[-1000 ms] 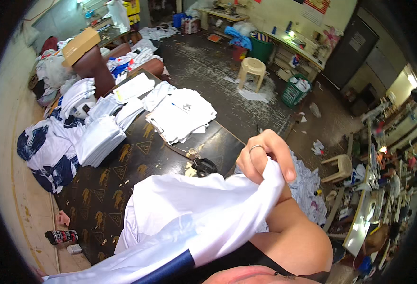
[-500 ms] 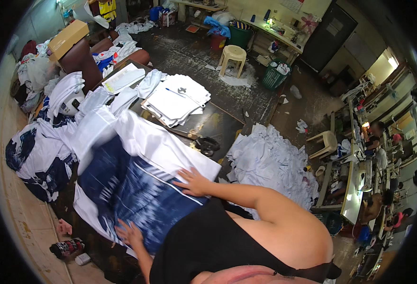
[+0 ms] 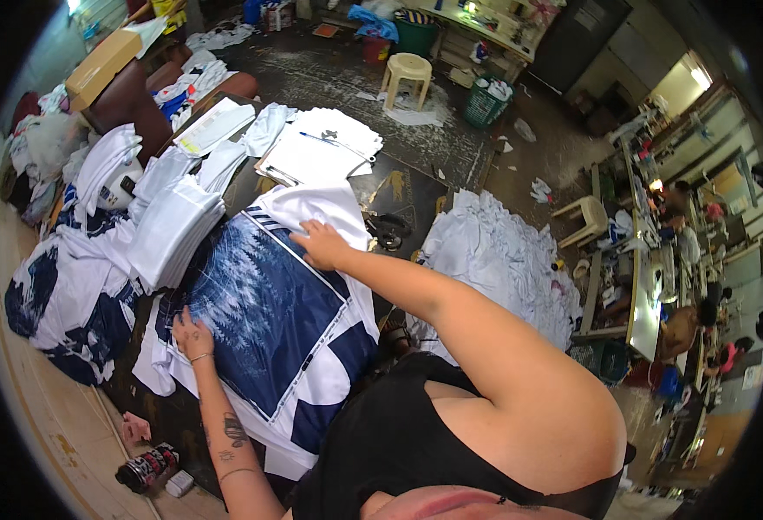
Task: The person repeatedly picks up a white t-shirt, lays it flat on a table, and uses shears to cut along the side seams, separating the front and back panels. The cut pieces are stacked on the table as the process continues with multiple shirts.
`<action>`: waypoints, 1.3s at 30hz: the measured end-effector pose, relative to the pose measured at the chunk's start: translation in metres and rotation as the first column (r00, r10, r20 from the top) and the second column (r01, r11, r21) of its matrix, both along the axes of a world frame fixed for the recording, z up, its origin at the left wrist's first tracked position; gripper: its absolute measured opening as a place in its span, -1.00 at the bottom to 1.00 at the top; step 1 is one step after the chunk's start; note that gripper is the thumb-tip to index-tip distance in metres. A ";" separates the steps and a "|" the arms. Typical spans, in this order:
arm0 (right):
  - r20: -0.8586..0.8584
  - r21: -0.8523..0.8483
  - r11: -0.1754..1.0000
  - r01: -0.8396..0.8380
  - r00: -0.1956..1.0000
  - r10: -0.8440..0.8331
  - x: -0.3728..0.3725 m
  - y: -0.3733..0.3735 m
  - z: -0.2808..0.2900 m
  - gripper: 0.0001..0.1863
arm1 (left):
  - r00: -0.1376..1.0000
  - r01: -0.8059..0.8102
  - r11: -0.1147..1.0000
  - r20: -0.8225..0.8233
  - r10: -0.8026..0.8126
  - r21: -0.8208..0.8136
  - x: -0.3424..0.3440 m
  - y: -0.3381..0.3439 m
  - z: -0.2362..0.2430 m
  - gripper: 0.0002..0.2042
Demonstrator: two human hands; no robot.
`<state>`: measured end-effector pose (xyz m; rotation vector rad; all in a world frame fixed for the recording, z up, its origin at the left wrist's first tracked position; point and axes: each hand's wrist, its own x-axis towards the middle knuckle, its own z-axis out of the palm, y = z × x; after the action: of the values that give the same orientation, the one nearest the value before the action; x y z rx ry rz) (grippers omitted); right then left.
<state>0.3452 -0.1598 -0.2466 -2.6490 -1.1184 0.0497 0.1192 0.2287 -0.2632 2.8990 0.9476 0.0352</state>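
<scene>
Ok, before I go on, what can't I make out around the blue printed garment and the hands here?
- Head view: the near edge of the blue printed garment is hidden behind the person's torso.
- What lies under the garment: covered by it.
- The dark thing beyond the right hand: too small to identify.
- The left hand palm: pressed flat, unseen.

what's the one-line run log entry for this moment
left hand: flat on near edge of navy-and-white printed fabric panel | right hand: flat on its far edge | panel: spread on dark worktable
</scene>
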 end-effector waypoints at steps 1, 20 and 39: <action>-0.101 -0.082 0.995 0.049 0.993 -0.057 -0.016 -0.011 -0.007 -0.30 | 0.996 -0.055 0.998 0.068 0.057 -0.037 -0.002 -0.016 -0.008 -0.31; -0.258 0.848 0.406 0.341 0.934 -0.247 -0.035 -0.256 0.228 -0.69 | 0.528 0.747 0.585 0.816 -0.233 -0.317 0.127 -0.168 0.254 -0.78; -0.552 0.461 0.875 0.149 0.820 0.152 -0.024 -0.109 0.099 -0.43 | 0.798 0.292 0.333 0.420 0.432 -0.897 -0.085 -0.113 0.106 -0.60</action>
<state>0.3209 -0.2691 -0.1477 -1.9677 -0.7855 0.4752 0.0341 0.1153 -0.1575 1.5071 0.6073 0.2938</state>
